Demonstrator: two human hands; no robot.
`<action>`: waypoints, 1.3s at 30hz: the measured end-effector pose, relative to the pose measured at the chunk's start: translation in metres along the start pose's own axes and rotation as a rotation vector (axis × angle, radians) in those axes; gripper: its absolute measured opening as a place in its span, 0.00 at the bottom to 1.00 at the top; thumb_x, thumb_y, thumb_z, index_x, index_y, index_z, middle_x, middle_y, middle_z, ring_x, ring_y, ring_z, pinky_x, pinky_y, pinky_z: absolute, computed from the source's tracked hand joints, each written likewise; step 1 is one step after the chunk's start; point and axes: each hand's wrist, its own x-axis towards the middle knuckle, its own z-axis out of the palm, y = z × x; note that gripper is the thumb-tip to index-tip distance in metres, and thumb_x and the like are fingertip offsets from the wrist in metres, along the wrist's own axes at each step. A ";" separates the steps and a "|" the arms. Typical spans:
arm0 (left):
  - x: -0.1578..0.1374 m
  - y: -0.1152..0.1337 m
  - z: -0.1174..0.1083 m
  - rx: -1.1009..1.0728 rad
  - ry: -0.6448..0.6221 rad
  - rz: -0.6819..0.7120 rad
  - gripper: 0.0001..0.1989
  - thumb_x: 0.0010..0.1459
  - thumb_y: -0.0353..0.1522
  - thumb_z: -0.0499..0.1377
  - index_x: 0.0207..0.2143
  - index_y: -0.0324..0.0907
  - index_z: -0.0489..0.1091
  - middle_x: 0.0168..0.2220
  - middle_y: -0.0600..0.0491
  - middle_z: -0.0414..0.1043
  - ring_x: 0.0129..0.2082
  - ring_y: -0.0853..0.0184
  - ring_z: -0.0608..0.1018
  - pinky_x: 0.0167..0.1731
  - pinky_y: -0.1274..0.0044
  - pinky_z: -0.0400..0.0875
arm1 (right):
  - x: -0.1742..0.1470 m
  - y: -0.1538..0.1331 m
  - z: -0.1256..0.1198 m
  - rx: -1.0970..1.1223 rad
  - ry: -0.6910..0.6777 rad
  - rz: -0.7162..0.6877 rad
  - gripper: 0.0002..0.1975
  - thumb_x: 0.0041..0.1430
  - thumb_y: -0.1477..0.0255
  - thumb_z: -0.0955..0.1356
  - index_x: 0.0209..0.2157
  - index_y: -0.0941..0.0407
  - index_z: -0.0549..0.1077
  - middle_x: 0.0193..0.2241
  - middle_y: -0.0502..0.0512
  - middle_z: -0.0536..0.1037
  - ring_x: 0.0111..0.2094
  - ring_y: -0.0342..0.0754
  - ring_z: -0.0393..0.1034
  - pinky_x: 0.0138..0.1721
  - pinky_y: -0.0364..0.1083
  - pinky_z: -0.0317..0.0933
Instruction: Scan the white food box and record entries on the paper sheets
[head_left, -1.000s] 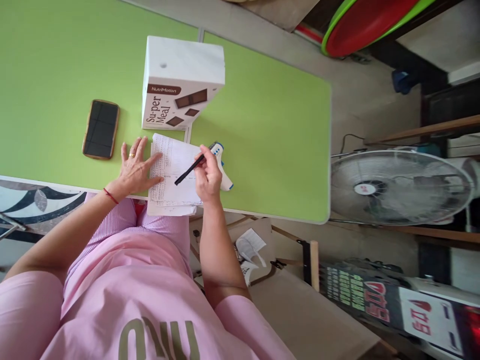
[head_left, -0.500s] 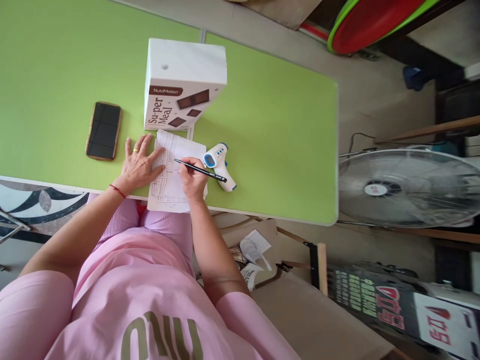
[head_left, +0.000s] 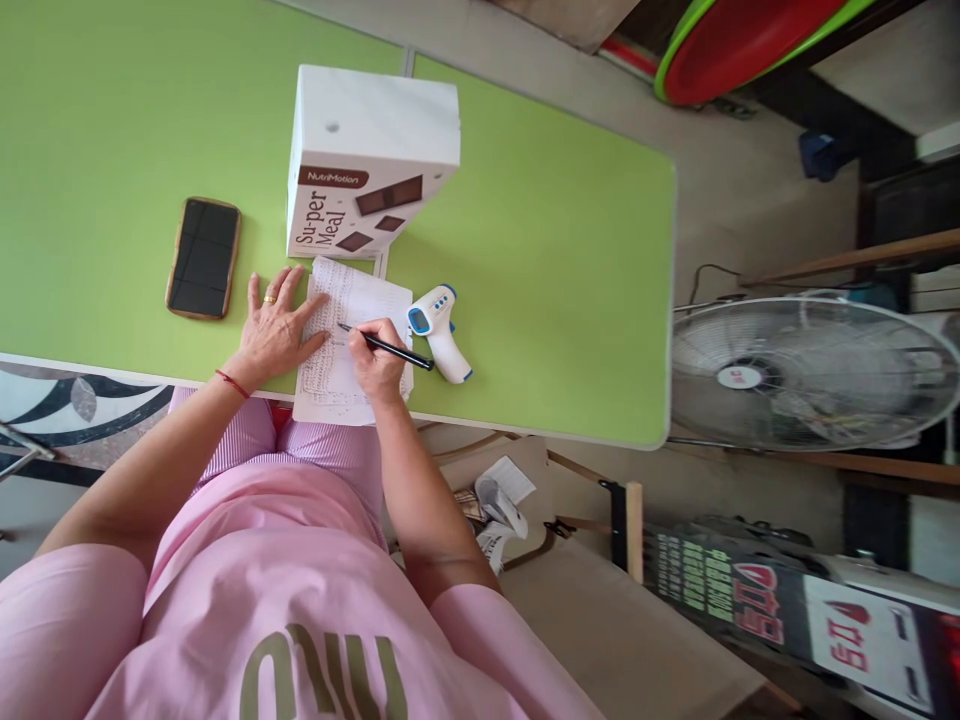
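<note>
My right hand [head_left: 379,362] grips a black pen [head_left: 397,350], its tip at the written part of a white sheet of paper [head_left: 375,290]. Rows of small handwriting cover the paper's left side. My left hand [head_left: 276,328] lies with fingers spread, thumb and fingertips on the paper's left edge and the rest on the table. A white and blue infrared thermometer [head_left: 442,335] rests just right of the paper. Behind the paper stands a white "Su-per Meal" box [head_left: 375,120]. A smartphone [head_left: 202,258] with a dark screen and brown case lies left of my left hand.
The green table [head_left: 555,250] ends in a pale rim close to my lap. To its right stands a large fan [head_left: 750,375]. A folding chair [head_left: 600,610] and some loose papers [head_left: 506,495] are below the table's right front edge.
My right hand and the pen have shifted slightly left across the paper, and the pen tip is nearer the left-hand writing. My left hand stays in place; the view has shifted a little.
</note>
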 end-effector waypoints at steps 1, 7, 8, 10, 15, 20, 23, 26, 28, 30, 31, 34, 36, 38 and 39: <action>0.000 0.000 0.000 0.000 -0.001 0.000 0.27 0.66 0.48 0.58 0.65 0.51 0.66 0.75 0.43 0.48 0.75 0.46 0.52 0.72 0.44 0.36 | 0.000 0.000 0.000 0.003 -0.006 0.001 0.14 0.64 0.58 0.65 0.30 0.52 0.67 0.23 0.45 0.71 0.25 0.43 0.65 0.30 0.43 0.63; 0.000 0.000 0.000 -0.024 0.007 0.007 0.27 0.67 0.49 0.56 0.64 0.51 0.66 0.76 0.44 0.48 0.75 0.46 0.53 0.72 0.44 0.35 | 0.000 0.000 -0.001 -0.006 -0.025 0.022 0.15 0.64 0.57 0.65 0.29 0.52 0.67 0.23 0.45 0.72 0.25 0.43 0.66 0.30 0.44 0.64; 0.000 0.000 0.000 -0.023 0.005 0.007 0.27 0.67 0.49 0.56 0.64 0.51 0.66 0.76 0.44 0.48 0.75 0.46 0.52 0.72 0.44 0.35 | 0.000 0.000 -0.001 -0.005 -0.026 0.019 0.15 0.64 0.57 0.65 0.29 0.52 0.67 0.23 0.45 0.72 0.24 0.43 0.66 0.30 0.44 0.64; -0.001 0.000 0.000 -0.018 0.001 0.006 0.27 0.68 0.50 0.55 0.64 0.51 0.66 0.76 0.43 0.48 0.75 0.46 0.52 0.72 0.44 0.35 | 0.000 0.000 0.000 -0.012 -0.024 0.010 0.15 0.64 0.56 0.65 0.29 0.52 0.67 0.22 0.45 0.72 0.24 0.43 0.66 0.29 0.44 0.64; -0.001 -0.001 0.001 -0.011 0.002 0.009 0.27 0.69 0.51 0.54 0.64 0.52 0.66 0.75 0.43 0.48 0.75 0.47 0.51 0.72 0.44 0.35 | 0.000 -0.001 0.000 -0.018 -0.013 0.002 0.14 0.64 0.57 0.65 0.29 0.52 0.67 0.23 0.46 0.72 0.25 0.43 0.66 0.29 0.44 0.64; -0.001 -0.001 0.001 -0.017 0.010 0.008 0.27 0.68 0.51 0.54 0.64 0.52 0.66 0.75 0.43 0.48 0.75 0.47 0.52 0.72 0.44 0.35 | 0.000 -0.002 0.000 0.003 -0.002 -0.004 0.13 0.62 0.59 0.66 0.29 0.52 0.67 0.22 0.45 0.71 0.24 0.42 0.65 0.29 0.43 0.63; -0.001 -0.001 0.001 -0.019 0.009 0.011 0.27 0.68 0.50 0.55 0.64 0.52 0.66 0.75 0.44 0.48 0.76 0.48 0.52 0.72 0.44 0.35 | 0.000 -0.002 0.000 0.006 0.004 0.014 0.13 0.63 0.59 0.65 0.29 0.52 0.67 0.22 0.45 0.71 0.24 0.42 0.65 0.29 0.43 0.63; -0.001 -0.001 0.001 -0.013 0.006 0.007 0.27 0.67 0.49 0.56 0.64 0.52 0.66 0.76 0.44 0.48 0.75 0.47 0.52 0.72 0.45 0.35 | 0.000 -0.002 0.000 0.014 0.030 0.011 0.13 0.63 0.59 0.65 0.29 0.52 0.66 0.22 0.45 0.71 0.24 0.42 0.65 0.29 0.43 0.63; -0.001 -0.002 0.001 -0.013 0.011 0.007 0.27 0.67 0.49 0.57 0.65 0.53 0.66 0.76 0.45 0.48 0.75 0.47 0.52 0.72 0.45 0.35 | 0.001 -0.001 0.000 0.007 0.020 0.008 0.13 0.64 0.58 0.65 0.29 0.52 0.66 0.22 0.45 0.70 0.24 0.43 0.65 0.29 0.43 0.62; 0.000 -0.003 0.002 -0.024 0.017 0.010 0.27 0.67 0.49 0.56 0.65 0.53 0.66 0.76 0.46 0.48 0.75 0.47 0.52 0.72 0.45 0.35 | 0.001 0.000 0.000 0.001 -0.004 0.011 0.13 0.64 0.58 0.65 0.29 0.51 0.66 0.22 0.45 0.70 0.24 0.43 0.65 0.29 0.44 0.63; 0.000 -0.003 0.003 -0.033 0.018 0.010 0.27 0.67 0.50 0.56 0.65 0.53 0.66 0.76 0.47 0.48 0.75 0.47 0.52 0.72 0.45 0.34 | 0.001 0.001 0.001 -0.001 -0.011 0.012 0.13 0.64 0.58 0.65 0.29 0.51 0.65 0.22 0.45 0.70 0.24 0.43 0.65 0.29 0.44 0.63; 0.000 -0.004 0.003 -0.048 0.017 0.008 0.27 0.67 0.50 0.56 0.64 0.53 0.67 0.76 0.46 0.48 0.75 0.46 0.52 0.72 0.45 0.33 | 0.001 0.001 0.001 -0.009 -0.005 0.003 0.14 0.63 0.58 0.65 0.29 0.51 0.66 0.22 0.45 0.70 0.24 0.43 0.64 0.29 0.44 0.63; 0.000 -0.003 0.002 -0.040 0.016 0.010 0.27 0.67 0.50 0.56 0.64 0.53 0.66 0.76 0.46 0.47 0.75 0.46 0.52 0.72 0.45 0.34 | 0.001 0.001 0.001 -0.010 0.004 -0.004 0.13 0.63 0.59 0.65 0.28 0.51 0.66 0.22 0.45 0.70 0.24 0.42 0.64 0.28 0.43 0.62; 0.000 -0.003 0.002 -0.026 0.010 0.008 0.27 0.67 0.50 0.56 0.65 0.53 0.66 0.76 0.45 0.47 0.75 0.46 0.52 0.72 0.44 0.34 | 0.001 0.000 0.001 -0.003 0.004 -0.008 0.13 0.62 0.59 0.65 0.29 0.52 0.66 0.21 0.45 0.70 0.24 0.42 0.64 0.28 0.43 0.62; 0.000 -0.003 0.001 -0.024 0.006 0.005 0.27 0.67 0.50 0.57 0.65 0.53 0.66 0.76 0.45 0.47 0.75 0.46 0.52 0.72 0.44 0.34 | 0.001 0.000 0.000 -0.001 0.001 -0.006 0.12 0.62 0.59 0.65 0.29 0.52 0.66 0.21 0.45 0.70 0.24 0.42 0.64 0.28 0.43 0.62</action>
